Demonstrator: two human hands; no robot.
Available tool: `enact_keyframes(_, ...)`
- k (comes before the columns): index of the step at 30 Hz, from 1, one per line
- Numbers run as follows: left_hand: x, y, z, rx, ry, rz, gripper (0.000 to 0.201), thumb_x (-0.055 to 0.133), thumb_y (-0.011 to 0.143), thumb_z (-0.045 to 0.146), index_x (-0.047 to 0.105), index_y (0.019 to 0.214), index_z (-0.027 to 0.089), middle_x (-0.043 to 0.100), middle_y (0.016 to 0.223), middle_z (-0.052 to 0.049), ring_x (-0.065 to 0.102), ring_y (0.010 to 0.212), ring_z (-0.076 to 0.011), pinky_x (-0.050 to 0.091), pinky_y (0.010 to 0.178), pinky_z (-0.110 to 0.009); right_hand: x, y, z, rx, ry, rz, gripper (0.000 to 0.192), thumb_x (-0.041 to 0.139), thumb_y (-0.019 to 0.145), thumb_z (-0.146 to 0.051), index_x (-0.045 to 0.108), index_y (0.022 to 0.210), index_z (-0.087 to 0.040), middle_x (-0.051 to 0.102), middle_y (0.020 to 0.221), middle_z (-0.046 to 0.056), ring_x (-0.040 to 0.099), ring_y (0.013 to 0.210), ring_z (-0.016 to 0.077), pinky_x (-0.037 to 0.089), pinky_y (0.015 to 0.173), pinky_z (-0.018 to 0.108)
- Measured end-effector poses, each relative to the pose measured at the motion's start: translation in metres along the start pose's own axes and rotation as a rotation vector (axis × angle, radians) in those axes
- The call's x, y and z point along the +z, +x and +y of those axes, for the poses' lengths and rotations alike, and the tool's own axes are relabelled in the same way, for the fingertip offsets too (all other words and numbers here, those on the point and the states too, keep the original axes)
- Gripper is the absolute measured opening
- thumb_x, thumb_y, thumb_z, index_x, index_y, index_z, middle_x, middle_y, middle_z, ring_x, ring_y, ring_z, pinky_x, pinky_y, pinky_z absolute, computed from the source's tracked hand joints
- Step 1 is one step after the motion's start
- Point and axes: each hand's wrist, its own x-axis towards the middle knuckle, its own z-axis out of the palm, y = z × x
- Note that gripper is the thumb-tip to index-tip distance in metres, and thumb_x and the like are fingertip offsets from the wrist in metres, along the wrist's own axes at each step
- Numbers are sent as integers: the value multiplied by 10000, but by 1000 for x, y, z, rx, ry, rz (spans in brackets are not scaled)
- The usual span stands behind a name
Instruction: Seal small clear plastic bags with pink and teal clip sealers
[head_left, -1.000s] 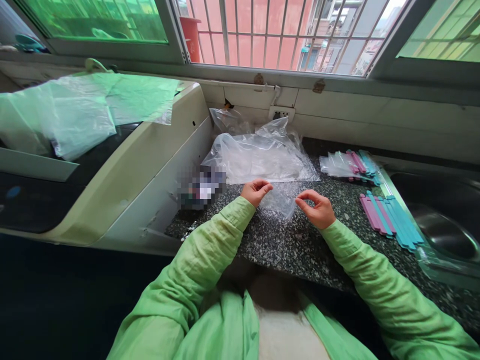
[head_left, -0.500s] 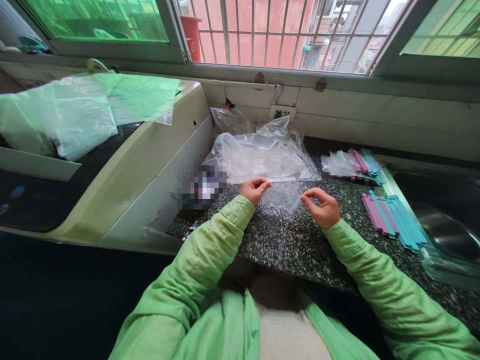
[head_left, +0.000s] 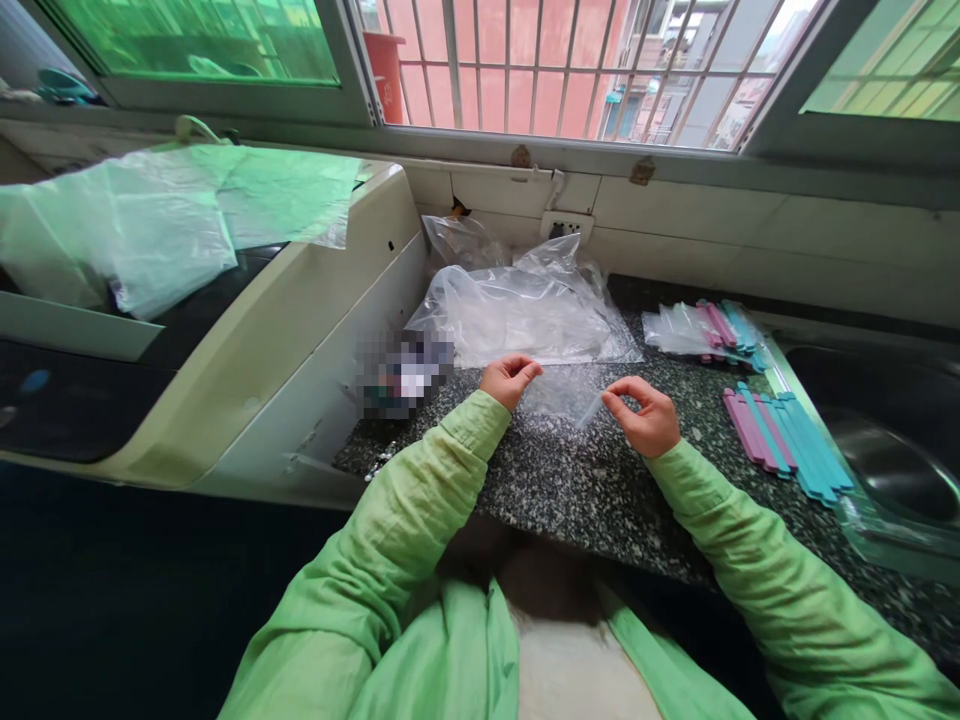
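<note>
A small clear plastic bag [head_left: 564, 392] is stretched between both hands just above the speckled dark counter [head_left: 585, 490]. My left hand [head_left: 508, 380] pinches its left edge with curled fingers. My right hand [head_left: 643, 418] pinches its right edge between thumb and fingertips. Both arms wear light green sleeves. A bigger crumpled clear bag [head_left: 521, 310] lies right behind the hands.
Pink and blue flat sticks [head_left: 784, 428] lie in a row to the right, with a packed bundle [head_left: 705, 328] behind them. A steel sink [head_left: 892, 450] sits far right. A cream appliance [head_left: 247, 320] draped with plastic stands left. A blurred small object [head_left: 405, 372] rests beside it.
Over the second both hands rose slightly and my right hand moved a little to the right, pulling the small bag tauter. In the last half second almost nothing has moved.
</note>
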Motion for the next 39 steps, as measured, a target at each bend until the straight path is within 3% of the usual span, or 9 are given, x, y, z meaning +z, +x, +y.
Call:
enact_keyframes(13, 4, -2, -1, -40, -18, -70, 285, 638, 564, 419, 566, 550, 144, 468, 442, 45, 338, 415, -41, 270, 423, -203, 2, 2, 1, 22, 57, -102, 160, 532, 734, -336, 589, 685, -195, 623, 689, 23, 567, 666, 147, 464, 681, 299)
enact_keyframes(24, 5, -5, 0, -25, -24, -91, 312, 654, 539, 435, 568, 554, 135, 459, 435, 49, 381, 456, -51, 303, 464, -203, 7, 0, 1, -55, 28, -80, 140, 536, 738, -295, 564, 643, -196, 600, 646, 15, 549, 638, 137, 450, 656, 278)
enact_keyframes(39, 3, -6, 5, -37, -20, -121, 286, 664, 534, 398, 564, 523, 130, 476, 434, 46, 380, 446, -44, 304, 468, -201, 4, -1, -2, -10, 26, -131, 171, 519, 745, -324, 548, 637, -194, 594, 634, 11, 542, 618, 133, 446, 632, 265)
